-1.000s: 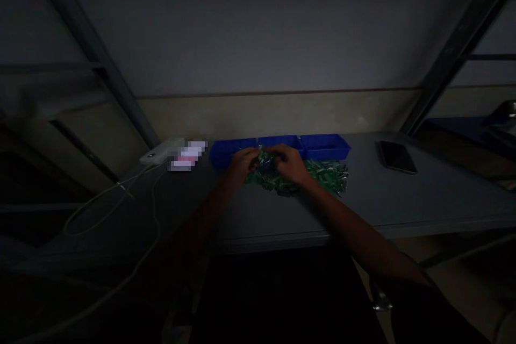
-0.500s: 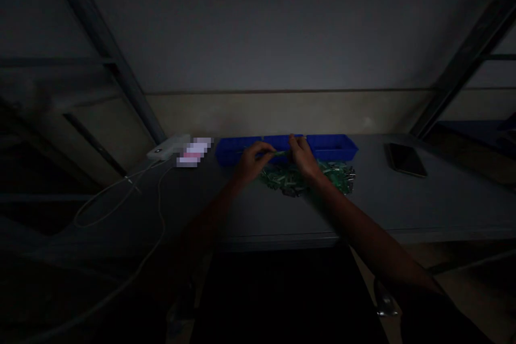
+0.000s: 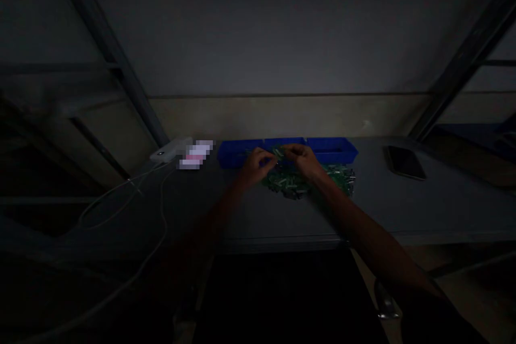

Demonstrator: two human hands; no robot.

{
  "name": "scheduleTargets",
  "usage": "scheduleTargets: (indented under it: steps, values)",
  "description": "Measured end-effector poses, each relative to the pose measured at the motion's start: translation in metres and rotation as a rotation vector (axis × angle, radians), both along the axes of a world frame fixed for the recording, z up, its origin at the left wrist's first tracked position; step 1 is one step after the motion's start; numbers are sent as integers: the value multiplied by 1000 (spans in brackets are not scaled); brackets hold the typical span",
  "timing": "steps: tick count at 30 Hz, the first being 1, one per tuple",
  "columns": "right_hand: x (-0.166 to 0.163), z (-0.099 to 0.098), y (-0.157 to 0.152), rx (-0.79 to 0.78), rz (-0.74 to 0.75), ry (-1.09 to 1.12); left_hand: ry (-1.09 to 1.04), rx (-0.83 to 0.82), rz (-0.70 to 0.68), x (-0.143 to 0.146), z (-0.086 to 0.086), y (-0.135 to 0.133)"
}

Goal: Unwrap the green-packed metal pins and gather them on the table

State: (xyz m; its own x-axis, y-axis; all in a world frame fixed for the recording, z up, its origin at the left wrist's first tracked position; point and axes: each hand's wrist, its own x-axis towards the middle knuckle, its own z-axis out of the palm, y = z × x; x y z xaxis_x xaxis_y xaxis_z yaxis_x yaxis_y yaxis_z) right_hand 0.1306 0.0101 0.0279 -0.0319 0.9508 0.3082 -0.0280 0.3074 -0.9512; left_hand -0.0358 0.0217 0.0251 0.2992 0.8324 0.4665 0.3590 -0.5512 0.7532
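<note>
Small green glossy piece (image 3: 278, 151) between hands: right hand (image 3: 305, 161), fingers pinching it; left hand (image 3: 255, 166), cannot tell if gripping. Blue plastic bins (image 3: 331, 158) just beyond fingers; flat grey tabletop (image 3: 258, 220), front edge nearer body. Green-and-silver heap (image 3: 288, 184) below fingers, partly hidden by right wrist.

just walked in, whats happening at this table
A person's right hand holds a small green piece, with the left hand close beside it; it's too dim to tell whether both grip it. They are at a row of three blue bins. A loose green pile lies on the grey table.
</note>
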Motion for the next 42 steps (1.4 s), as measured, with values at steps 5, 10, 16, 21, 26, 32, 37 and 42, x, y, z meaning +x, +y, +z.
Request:
scheduleTargets:
  steps: [5,10,16,21,26,32,37,42]
  values:
    - [-3,3,-5,221,-87,-243,-250,-564,-41,-2,1,9]
    - [-7,6,-16,508,-122,-607,-459,-635,-23,1,3,5]
    - [-14,4,-18,429,-216,-624,-410,-203,70,1,6,-2]
    - [-9,11,-14,70,-118,-294,-110,231,55,-3,7,-5]
    - [-6,8,-10,4,-109,-189,91,342,-20,-4,4,-6]
    - [-5,7,-9,162,-219,-173,60,177,32,-6,5,-2]
    - [-8,8,-16,259,-176,-298,-269,-440,12,-3,8,3]
    - [-12,7,-22,311,-149,-450,-470,-476,-33,-3,8,2]
